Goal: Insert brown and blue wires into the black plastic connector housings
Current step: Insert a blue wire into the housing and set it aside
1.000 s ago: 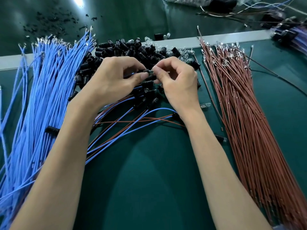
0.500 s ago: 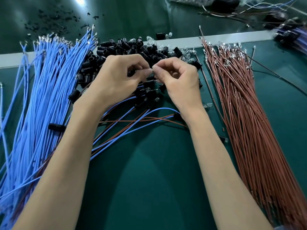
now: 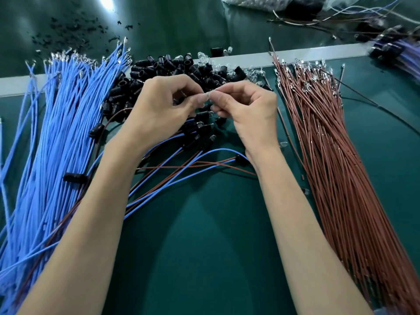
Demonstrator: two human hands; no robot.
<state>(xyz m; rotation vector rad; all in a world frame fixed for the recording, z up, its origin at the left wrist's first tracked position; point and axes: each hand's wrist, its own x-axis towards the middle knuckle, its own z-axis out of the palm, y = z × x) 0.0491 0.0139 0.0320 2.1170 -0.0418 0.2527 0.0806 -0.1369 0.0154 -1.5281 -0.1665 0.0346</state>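
Black heap [image 3: 172, 67], 1 — left hand [image 3: 159, 105], right hand [image 3: 250, 110] pinch 1 clear piece [image 3: 209, 95].

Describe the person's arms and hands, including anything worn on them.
The left hand and the right hand are bare, with no gloves, rings or tape showing. The left forearm and the right forearm are uncovered down to the picture's bottom edge, with no sleeve, watch or wristband in view. Visible fingernails are short and unpainted.
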